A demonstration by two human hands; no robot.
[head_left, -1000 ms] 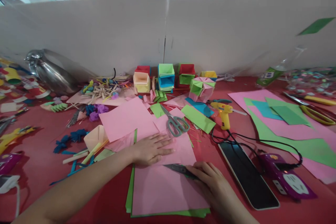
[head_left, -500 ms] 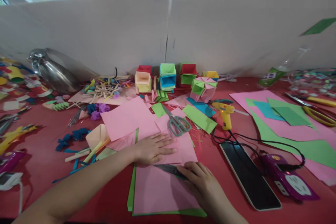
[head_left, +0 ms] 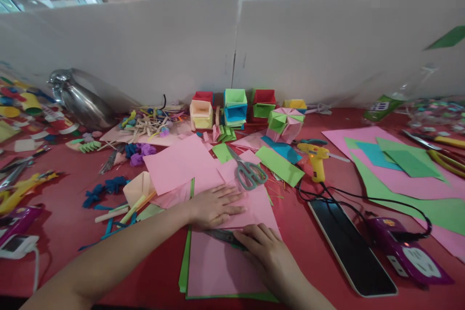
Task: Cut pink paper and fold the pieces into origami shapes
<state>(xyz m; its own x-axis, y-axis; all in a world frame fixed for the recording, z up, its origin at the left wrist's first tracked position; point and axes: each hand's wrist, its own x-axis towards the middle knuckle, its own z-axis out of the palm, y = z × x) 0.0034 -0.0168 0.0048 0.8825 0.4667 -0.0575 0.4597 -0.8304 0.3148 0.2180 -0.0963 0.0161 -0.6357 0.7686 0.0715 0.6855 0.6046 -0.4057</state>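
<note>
My left hand (head_left: 214, 206) lies flat, fingers stretched out, pressing on a pink paper sheet (head_left: 221, 266) that rests on a green sheet (head_left: 183, 271) on the red table. My right hand (head_left: 271, 259) is closed round a dark utility knife (head_left: 223, 236) whose blade lies across the pink sheet just below my left hand. Grey scissors (head_left: 249, 172) lie on more pink paper just beyond my left fingertips.
A black phone (head_left: 350, 247) and a purple power strip (head_left: 407, 256) with black cable lie to the right. A yellow glue gun (head_left: 316, 160), folded paper boxes (head_left: 234, 106), loose coloured sheets (head_left: 399, 169), sticks and a metal kettle (head_left: 82, 99) crowd the table before a white partition.
My right hand has drawn the knife leftwards across the pink sheet. My left hand has stayed flat on the paper.
</note>
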